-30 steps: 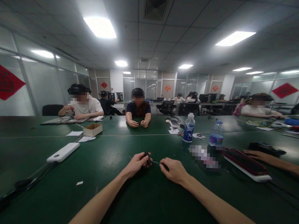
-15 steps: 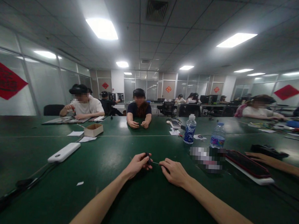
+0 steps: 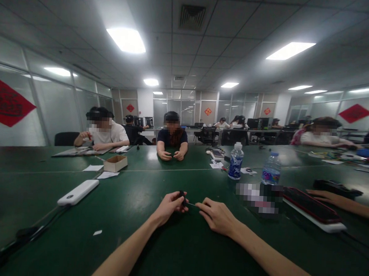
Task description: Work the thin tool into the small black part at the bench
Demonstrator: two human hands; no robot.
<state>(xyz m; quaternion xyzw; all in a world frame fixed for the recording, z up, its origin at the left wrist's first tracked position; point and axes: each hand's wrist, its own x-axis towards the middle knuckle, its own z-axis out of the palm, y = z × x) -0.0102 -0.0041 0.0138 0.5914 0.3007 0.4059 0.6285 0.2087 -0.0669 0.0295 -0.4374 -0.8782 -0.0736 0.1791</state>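
Both my hands rest on the dark green table (image 3: 166, 252), close together in the middle. My left hand (image 3: 170, 206) is closed, pinching a small black part (image 3: 182, 196) between thumb and fingers. My right hand (image 3: 218, 216) is also closed, its fingertips on the other end of a thin pale wire or pin (image 3: 191, 204) that runs between the two hands. What the small black part is stays too small to tell.
A white power bank (image 3: 77, 191) with a cable lies at left, a small cardboard box (image 3: 115, 163) behind it. Two water bottles (image 3: 235, 160) stand ahead right. A red-cased phone (image 3: 311, 204) and another person's arm (image 3: 342, 201) lie at right. Several people sit across the table.
My hands have stayed together on the small part; the view has tilted up slightly, so they sit a little lower in the picture.
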